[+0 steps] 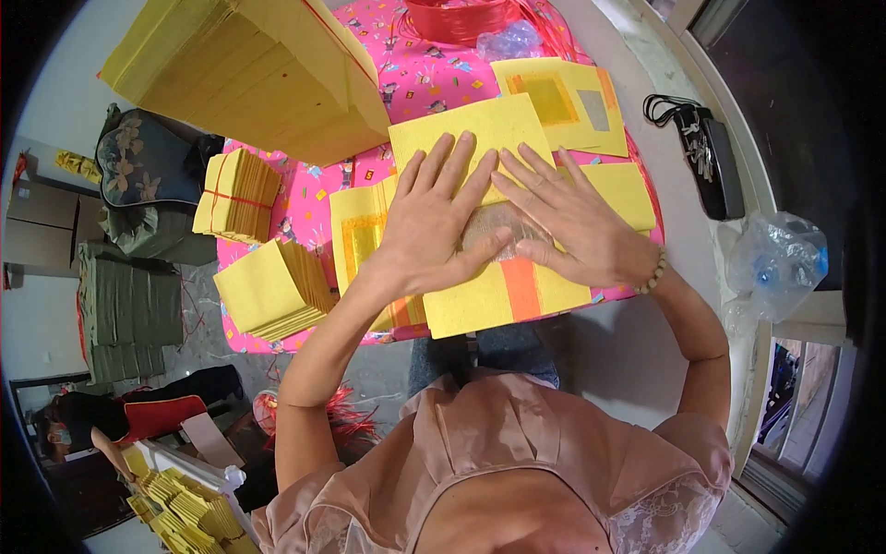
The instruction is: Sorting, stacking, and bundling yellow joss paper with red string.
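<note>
Both hands lie flat on a large yellow paper sheet [466, 309] at the near edge of the table. My left hand [429, 222] has its fingers spread over the sheet's left half. My right hand [581, 226] is spread over the right half, a beaded bracelet on its wrist. Between the thumbs shows part of a shiny silvery patch [506, 222], the rest covered by my hands. An orange stripe [521, 291] runs below it. More yellow sheets [346, 217] with orange-gold patches stick out on the left, and others [558, 102] lie at the far right.
A tall yellow paper stack [249, 74] stands far left. Two smaller bundles, one tied [240, 194] and one fanned [277, 291], sit at the left edge. Red strapping [461, 18] lies at the back. A black pouch [706, 157] and plastic bag [780, 263] are right. Another person [101, 425] is lower left.
</note>
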A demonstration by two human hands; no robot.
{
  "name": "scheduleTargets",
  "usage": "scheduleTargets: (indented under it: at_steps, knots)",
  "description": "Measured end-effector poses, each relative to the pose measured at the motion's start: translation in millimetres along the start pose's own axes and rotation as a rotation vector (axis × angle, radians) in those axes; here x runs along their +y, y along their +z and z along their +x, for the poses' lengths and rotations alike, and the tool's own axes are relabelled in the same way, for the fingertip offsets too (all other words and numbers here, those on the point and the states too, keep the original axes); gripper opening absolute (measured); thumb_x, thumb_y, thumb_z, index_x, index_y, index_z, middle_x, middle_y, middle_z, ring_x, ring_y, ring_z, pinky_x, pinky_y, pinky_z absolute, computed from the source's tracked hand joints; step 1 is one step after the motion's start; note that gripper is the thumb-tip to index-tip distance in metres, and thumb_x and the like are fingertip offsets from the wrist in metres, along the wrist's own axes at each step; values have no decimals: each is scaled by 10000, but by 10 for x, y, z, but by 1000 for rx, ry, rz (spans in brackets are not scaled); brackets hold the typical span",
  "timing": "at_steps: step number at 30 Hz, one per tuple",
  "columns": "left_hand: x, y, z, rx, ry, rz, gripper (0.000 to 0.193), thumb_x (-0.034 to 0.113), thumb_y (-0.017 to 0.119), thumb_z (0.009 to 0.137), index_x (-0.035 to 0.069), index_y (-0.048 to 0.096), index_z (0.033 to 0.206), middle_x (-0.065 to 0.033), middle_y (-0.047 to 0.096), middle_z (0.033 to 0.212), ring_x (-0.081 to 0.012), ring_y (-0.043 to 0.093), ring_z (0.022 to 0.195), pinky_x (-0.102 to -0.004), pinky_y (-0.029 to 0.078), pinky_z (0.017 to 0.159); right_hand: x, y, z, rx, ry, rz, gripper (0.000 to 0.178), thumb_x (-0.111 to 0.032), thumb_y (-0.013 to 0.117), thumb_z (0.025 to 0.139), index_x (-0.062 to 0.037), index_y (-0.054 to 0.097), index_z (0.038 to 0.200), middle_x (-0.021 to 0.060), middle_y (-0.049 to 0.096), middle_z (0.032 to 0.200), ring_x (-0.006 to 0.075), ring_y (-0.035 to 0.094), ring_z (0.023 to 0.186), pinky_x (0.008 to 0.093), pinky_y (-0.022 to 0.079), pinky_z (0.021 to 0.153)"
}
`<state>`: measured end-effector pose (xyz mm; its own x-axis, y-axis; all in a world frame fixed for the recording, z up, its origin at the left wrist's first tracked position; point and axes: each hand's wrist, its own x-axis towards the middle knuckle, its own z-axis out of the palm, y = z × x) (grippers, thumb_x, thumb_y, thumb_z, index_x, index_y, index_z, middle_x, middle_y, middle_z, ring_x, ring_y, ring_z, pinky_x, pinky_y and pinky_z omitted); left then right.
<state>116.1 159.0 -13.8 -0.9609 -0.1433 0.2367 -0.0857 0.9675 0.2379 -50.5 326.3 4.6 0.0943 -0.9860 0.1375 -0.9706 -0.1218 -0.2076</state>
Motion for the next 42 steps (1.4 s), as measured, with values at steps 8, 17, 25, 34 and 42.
scheduleTargets:
  at_steps: [8,17,25,34,42]
  knots:
    - [-101,-40,44,-23,1,-25,709,566,394,965,95,354,1493,-238,304,1529,-406,246,1431,-516,203,1162,296,-10,229,335,-149,-19,363,-280,631,893,-40,635,1165,117,625,1195,297,594,1090,408,463,950]
    - [-93,-126,221,122,62,84,472,183,597,911,73,505,1361,-193,542,1353,-349,517,1245,-448,438,1004,391,-39,337,294,-144,-59,290,-235,640,907,-39,658,1120,124,699,1001,322,663,875,394,525,832]
    - [207,-235,462,382,185,472,486,66,545,853,35,501,1336,-142,574,1322,-304,555,1205,-419,438,1003,451,-317,127,477,528,607,566,-450,556,971,8,532,1303,113,628,1204,168,579,1165,339,491,930]
    - [776,-242,533,394,343,251,541,193,693,837,105,524,1343,-164,531,1358,-336,508,1238,-456,411,1031,925,-156,-801,609,550,1305,416,-148,612,947,70,501,1283,118,643,1147,130,642,1011,281,544,843]
    - [588,-209,5,224,124,-33,449,125,695,845,98,610,1285,-141,584,1333,-339,584,1162,-418,488,957,1414,654,-1341,492,809,1092,479,-164,586,968,55,418,1359,136,618,1226,149,618,1081,288,478,952]
